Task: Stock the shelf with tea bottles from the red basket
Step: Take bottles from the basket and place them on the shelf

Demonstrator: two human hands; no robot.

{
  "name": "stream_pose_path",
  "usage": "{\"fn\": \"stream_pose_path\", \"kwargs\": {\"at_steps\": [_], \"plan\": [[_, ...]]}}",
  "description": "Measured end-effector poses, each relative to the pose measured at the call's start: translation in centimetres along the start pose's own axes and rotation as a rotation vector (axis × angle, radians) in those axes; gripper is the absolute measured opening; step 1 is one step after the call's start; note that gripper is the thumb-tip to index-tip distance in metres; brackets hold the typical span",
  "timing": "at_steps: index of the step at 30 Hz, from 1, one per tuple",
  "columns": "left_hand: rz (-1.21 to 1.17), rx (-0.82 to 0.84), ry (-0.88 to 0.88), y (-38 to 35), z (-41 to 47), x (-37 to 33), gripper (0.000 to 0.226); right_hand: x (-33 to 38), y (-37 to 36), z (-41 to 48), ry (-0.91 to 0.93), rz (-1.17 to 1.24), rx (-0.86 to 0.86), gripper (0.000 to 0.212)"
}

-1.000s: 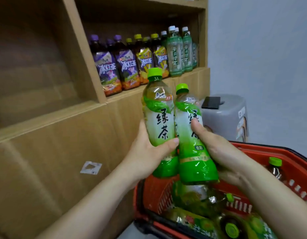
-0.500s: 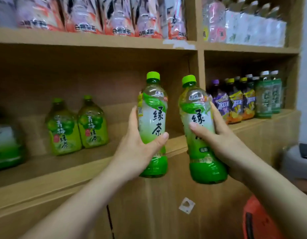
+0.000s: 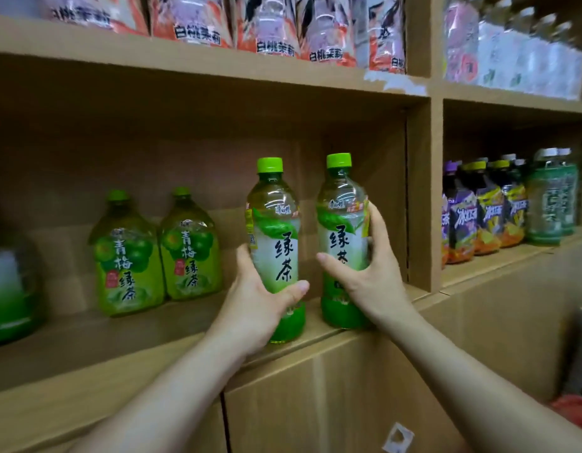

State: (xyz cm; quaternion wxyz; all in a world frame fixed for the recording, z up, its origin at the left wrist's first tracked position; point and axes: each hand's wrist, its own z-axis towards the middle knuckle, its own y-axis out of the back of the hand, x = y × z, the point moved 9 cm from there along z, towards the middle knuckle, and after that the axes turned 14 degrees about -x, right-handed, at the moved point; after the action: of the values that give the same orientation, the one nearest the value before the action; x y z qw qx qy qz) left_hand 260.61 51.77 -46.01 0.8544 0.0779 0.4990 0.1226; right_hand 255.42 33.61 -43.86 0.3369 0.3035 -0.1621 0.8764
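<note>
I hold two upright green tea bottles with green caps at the front of the wooden shelf [image 3: 87, 335]. My left hand [image 3: 253, 308] grips the left green tea bottle [image 3: 273, 230] around its lower half; its base is at the shelf's front edge. My right hand [image 3: 374, 276] wraps the right green tea bottle [image 3: 340, 223] from the right side, and its base rests on the shelf board. A sliver of the red basket [image 3: 573, 410] shows at the lower right edge.
Two squat green plum tea bottles [image 3: 129, 256] stand to the left on the same shelf. A blurred green bottle [image 3: 8, 289] is at the far left. A wooden divider [image 3: 423, 197] separates the right bay, filled with purple, yellow and green bottles [image 3: 485, 210]. Packaged drinks [image 3: 266, 24] line the upper shelf.
Both hands have carried the bottles up from the basket and forward into the shelf bay; the right bottle now sits on the board and the view has swung left and up.
</note>
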Motion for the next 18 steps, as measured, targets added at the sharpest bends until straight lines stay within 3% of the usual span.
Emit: {"fn": "stream_pose_path", "kwargs": {"at_steps": [3,7,11,14,18], "plan": [[0.102,-0.002,-0.016,0.7,-0.6,0.2,0.101,-0.5,0.4,0.2,0.022,-0.110,0.051,0.098],[0.254,-0.151,-0.105,2.8,-1.7,-1.0,0.119,-2.0,0.2,-0.6,0.015,-0.221,0.185,0.109],[0.335,-0.113,-0.090,1.4,-1.8,-1.0,0.096,-2.6,0.4,-0.2,0.014,-0.260,0.221,0.095],[0.332,-0.146,-0.055,0.0,-0.6,-0.9,0.073,-3.5,2.2,0.9,0.025,-0.303,0.150,0.082],[0.319,-0.168,-0.038,-3.8,1.5,-0.9,0.065,-4.6,4.6,2.3,0.034,-0.344,0.087,0.086]]}}
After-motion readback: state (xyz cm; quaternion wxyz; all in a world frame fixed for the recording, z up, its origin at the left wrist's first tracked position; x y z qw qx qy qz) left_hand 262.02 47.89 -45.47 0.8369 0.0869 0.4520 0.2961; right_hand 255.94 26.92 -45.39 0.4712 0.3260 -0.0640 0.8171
